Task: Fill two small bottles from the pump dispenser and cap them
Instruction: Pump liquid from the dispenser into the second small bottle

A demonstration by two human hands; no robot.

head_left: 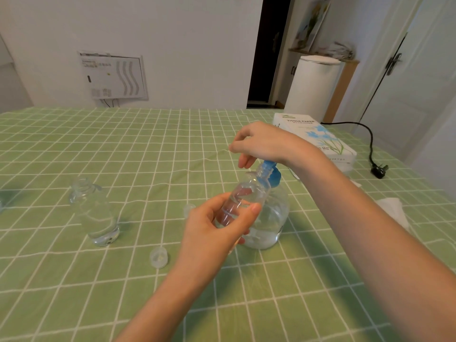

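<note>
- The left hand (217, 225) holds a small clear bottle (243, 198), tilted, its open neck under the blue pump head (270, 172).
- The right hand (261, 144) rests on top of the pump dispenser (269, 218).
- A second small bottle (95, 213) stands uncapped at the left on the green checked worktop (123, 144).
- Two clear caps (159, 257) lie near the left hand.
- A tissue box (318, 137) lies behind.

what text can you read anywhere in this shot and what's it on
"TISSUE PAPER": on the top of the white tissue box at the table's far right.
Smaller print under that heading and along the box's near edge: too small to read.
Wall panel: labels and stickers, too blurred to read.
Standing small bottle: dark mark near its base, unreadable.
Pump dispenser: no legible label.
</note>
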